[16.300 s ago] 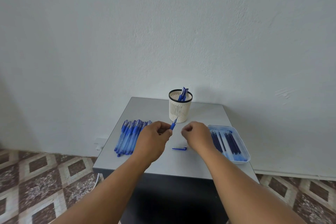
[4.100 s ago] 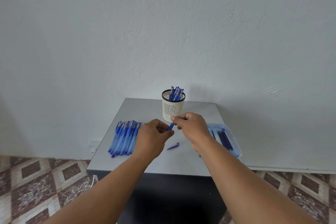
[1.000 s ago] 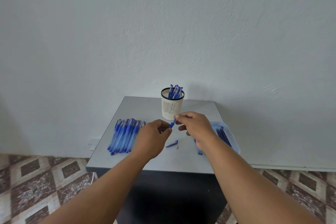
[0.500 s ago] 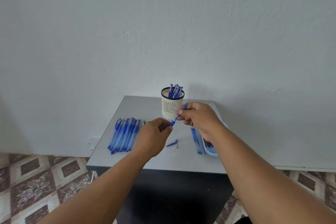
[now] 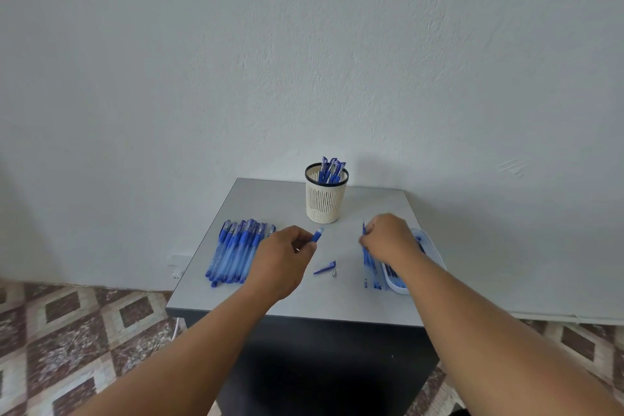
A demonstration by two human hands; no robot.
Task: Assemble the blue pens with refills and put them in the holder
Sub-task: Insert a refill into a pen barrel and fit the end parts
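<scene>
My left hand (image 5: 283,260) grips a blue pen barrel (image 5: 317,235) whose open end points up and right. My right hand (image 5: 388,240) is over to the right beside the tray and pinches a thin blue refill (image 5: 364,228) that sticks up past its fingers. Several loose refills (image 5: 369,267) lie on the table just below that hand. A blue pen cap (image 5: 325,268) and a small metal tip (image 5: 334,273) lie between my hands. The cream mesh holder (image 5: 326,203) stands behind them with several blue pens (image 5: 332,167) in it.
A row of several blue pens (image 5: 236,253) lies at the left of the grey table (image 5: 270,199). The light blue refill tray (image 5: 430,246) sits at the right edge, partly hidden by my right arm. A white wall rises behind; patterned floor tiles lie below.
My right hand has drawn away from the barrel and moved right and down to the tray's side, carrying the refill. My left hand kept the barrel almost still.
</scene>
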